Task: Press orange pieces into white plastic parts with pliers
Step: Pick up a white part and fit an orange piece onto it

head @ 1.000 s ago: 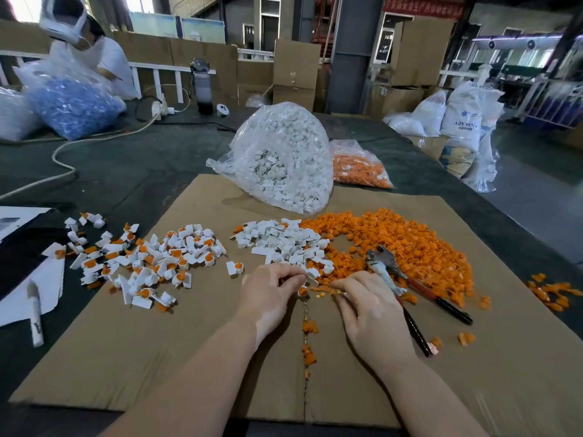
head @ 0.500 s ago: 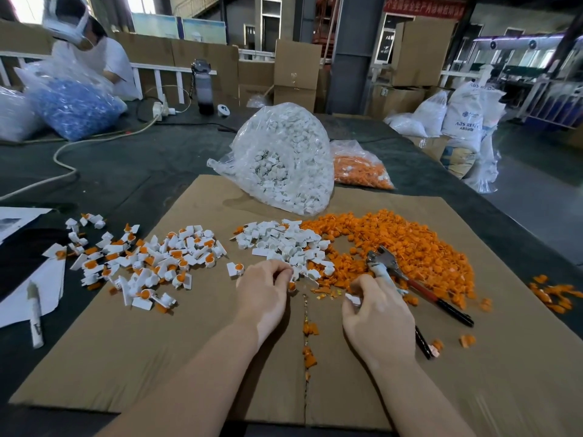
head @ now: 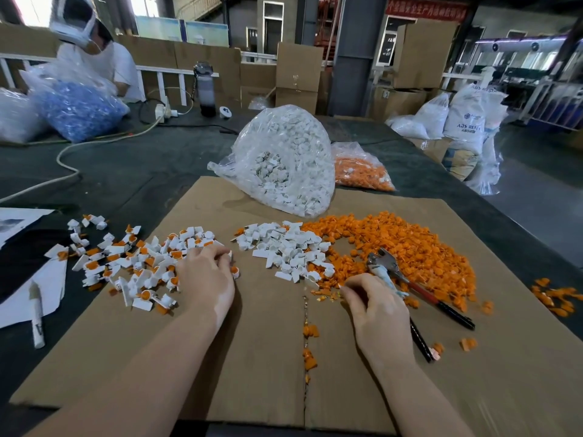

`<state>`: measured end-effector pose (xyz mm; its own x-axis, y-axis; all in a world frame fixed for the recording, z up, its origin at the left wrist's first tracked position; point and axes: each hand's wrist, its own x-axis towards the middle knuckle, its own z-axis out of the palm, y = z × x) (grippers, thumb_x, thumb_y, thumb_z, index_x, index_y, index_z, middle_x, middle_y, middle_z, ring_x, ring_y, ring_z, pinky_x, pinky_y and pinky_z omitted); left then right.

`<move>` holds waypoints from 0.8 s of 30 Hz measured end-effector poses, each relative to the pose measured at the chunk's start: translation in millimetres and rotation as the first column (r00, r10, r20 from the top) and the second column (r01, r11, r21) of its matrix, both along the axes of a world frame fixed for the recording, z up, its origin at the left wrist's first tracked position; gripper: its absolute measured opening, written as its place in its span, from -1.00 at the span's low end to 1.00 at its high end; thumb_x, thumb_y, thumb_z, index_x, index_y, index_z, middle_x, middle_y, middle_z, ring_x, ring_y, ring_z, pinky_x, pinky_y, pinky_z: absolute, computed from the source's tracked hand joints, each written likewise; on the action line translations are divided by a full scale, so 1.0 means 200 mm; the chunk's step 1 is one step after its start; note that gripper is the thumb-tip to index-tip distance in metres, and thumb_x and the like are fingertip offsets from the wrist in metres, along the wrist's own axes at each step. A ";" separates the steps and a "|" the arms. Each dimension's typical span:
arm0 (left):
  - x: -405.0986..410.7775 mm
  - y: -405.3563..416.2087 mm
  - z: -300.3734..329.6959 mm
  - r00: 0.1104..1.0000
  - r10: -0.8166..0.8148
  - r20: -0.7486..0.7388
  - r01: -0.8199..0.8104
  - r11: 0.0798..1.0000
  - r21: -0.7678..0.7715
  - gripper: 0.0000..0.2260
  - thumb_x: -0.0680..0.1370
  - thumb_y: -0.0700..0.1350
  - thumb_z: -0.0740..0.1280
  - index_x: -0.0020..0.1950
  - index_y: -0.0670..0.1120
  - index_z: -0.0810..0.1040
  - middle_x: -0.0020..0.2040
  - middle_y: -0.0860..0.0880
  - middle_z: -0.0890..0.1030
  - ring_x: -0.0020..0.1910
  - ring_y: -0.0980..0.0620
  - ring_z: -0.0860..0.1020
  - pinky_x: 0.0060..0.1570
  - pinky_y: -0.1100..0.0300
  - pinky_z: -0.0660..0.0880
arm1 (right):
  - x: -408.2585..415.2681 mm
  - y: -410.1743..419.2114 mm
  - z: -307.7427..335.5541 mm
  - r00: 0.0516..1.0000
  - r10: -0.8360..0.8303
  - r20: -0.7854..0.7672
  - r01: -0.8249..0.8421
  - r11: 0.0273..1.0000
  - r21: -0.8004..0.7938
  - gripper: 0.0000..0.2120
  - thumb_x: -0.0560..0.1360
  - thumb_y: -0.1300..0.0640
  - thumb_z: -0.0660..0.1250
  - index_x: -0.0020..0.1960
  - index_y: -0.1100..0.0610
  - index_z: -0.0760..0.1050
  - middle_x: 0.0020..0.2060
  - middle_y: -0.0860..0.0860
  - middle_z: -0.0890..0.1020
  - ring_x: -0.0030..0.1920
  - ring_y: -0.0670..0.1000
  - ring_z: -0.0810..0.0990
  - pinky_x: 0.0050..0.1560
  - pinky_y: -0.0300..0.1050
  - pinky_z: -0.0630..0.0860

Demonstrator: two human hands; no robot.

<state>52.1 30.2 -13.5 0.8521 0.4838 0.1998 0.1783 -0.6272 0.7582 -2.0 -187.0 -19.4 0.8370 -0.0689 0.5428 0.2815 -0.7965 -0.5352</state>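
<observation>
Your two hands were low on the cardboard sheet [head: 258, 357]. Your left hand [head: 206, 279] lay at the edge of the pile of finished parts [head: 132, 263], white ones with orange pressed in. Its fingers were bent over a small part there, but you could not tell if they really held it. Your right hand [head: 375, 307] had its fingers curled down at the near edge of the orange pieces [head: 410, 244]. It looked like a pinch on one tiny piece, but that was too small to be sure.

The pliers [head: 407, 282] lay just beside your right hand, on the orange pieces, and no hand held them.

Between your hands sat the loose white parts [head: 284, 247], not yet filled. Behind them stood a big bag of white parts [head: 290, 165] and a bag of orange pieces [head: 359, 171] on the dark tabletop [head: 126, 171].

So a good pile was done, but much more was left, I think.
</observation>
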 end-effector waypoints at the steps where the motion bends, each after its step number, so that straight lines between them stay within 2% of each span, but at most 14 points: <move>1: -0.02 -0.02 0.00 0.999 0.000 0.033 -0.001 0.999 0.033 -0.82 0.59 -0.13 0.23 0.12 -0.03 0.59 0.17 -0.09 0.50 0.23 -0.11 0.34 0.23 0.02 0.30 | 0.00 0.00 0.00 1.000 0.020 0.005 -0.020 0.999 0.038 -0.96 0.46 0.25 0.38 -0.09 0.18 0.59 -0.22 -0.05 0.61 -0.20 -0.16 0.51 -0.14 -0.48 0.38; 4: -0.07 -0.10 0.01 0.971 -0.210 0.113 0.199 0.975 0.099 -0.87 0.56 -0.12 0.28 0.04 -0.01 0.60 0.06 0.00 0.51 0.15 0.00 0.34 0.16 0.17 0.25 | -0.01 0.01 0.02 0.993 0.118 -0.006 -0.116 0.982 0.146 -0.89 0.49 0.26 0.34 -0.02 0.10 0.56 -0.18 -0.20 0.56 -0.11 -0.23 0.54 -0.06 -0.48 0.41; 7: -0.11 -0.23 0.03 0.858 -0.506 0.092 0.504 0.863 0.044 -0.88 0.53 -0.10 0.33 0.04 0.01 0.61 -0.03 0.11 0.49 0.07 0.11 0.37 -0.03 0.38 0.21 | -0.01 0.02 0.02 0.980 0.196 -0.022 -0.187 0.960 0.210 -0.82 0.51 0.27 0.31 -0.01 0.00 0.51 -0.17 -0.25 0.56 -0.05 -0.26 0.53 -0.08 -0.43 0.45; 10: -0.13 -0.33 0.03 0.764 -0.643 0.058 0.645 0.764 -0.018 -0.86 0.51 -0.03 0.36 0.06 0.07 0.61 -0.09 0.17 0.51 -0.06 0.21 0.45 -0.14 0.46 0.30 | -0.01 0.02 0.02 0.962 0.274 -0.014 -0.262 0.934 0.244 -0.78 0.50 0.32 0.31 0.00 0.01 0.50 -0.16 -0.25 0.58 -0.07 -0.29 0.55 -0.13 -0.49 0.43; 12: -0.14 -0.37 0.03 0.755 -0.651 0.073 0.655 0.745 -0.130 -0.93 0.49 -0.05 0.40 -0.04 0.06 0.60 -0.16 0.19 0.52 -0.16 0.26 0.48 -0.19 0.50 0.35 | -0.01 0.02 0.02 0.953 0.302 -0.020 -0.287 0.924 0.253 -0.78 0.50 0.33 0.30 0.01 0.02 0.50 -0.16 -0.25 0.58 -0.08 -0.30 0.56 -0.13 -0.51 0.42; 14: -0.14 -0.38 0.03 0.776 -0.625 0.083 0.629 0.758 -0.170 -0.96 0.47 -0.08 0.41 -0.14 0.03 0.57 -0.21 0.17 0.53 -0.21 0.26 0.48 -0.24 0.50 0.35 | 0.00 0.01 0.01 0.963 0.264 -0.054 -0.245 0.941 0.231 -0.81 0.51 0.28 0.31 0.03 0.02 0.50 -0.14 -0.26 0.58 -0.06 -0.29 0.56 -0.11 -0.49 0.44; 16: -0.13 -0.36 0.02 0.813 -0.573 0.101 0.581 0.788 -0.204 -0.94 0.48 -0.10 0.41 -0.18 -0.01 0.56 -0.23 0.11 0.55 -0.23 0.22 0.47 -0.28 0.48 0.33 | 0.01 0.00 0.00 0.982 0.170 -0.087 -0.152 0.971 0.186 -0.81 0.52 0.24 0.31 0.05 0.00 0.51 -0.11 -0.22 0.58 -0.04 -0.24 0.55 -0.05 -0.42 0.46; 20: -0.13 -0.32 0.00 0.860 -0.489 0.143 0.509 0.815 -0.277 -0.90 0.50 -0.14 0.38 -0.21 -0.05 0.54 -0.26 0.08 0.55 -0.23 0.21 0.47 -0.27 0.53 0.32 | 0.03 -0.01 -0.02 0.999 -0.038 -0.021 0.039 0.998 0.048 -0.82 0.48 0.35 0.32 0.02 0.16 0.59 -0.11 -0.03 0.61 -0.05 -0.04 0.56 -0.04 -0.24 0.45; 24: -0.12 -0.33 0.00 0.861 -0.493 0.123 0.508 0.828 -0.239 -0.91 0.52 -0.12 0.36 -0.19 -0.03 0.54 -0.27 0.09 0.55 -0.25 0.22 0.46 -0.29 0.53 0.32 | 0.05 0.01 0.00 0.999 0.019 0.043 -0.012 0.987 -0.158 -0.85 0.38 0.37 0.44 -0.09 0.19 0.64 -0.19 0.03 0.63 -0.13 0.07 0.58 -0.09 -0.10 0.50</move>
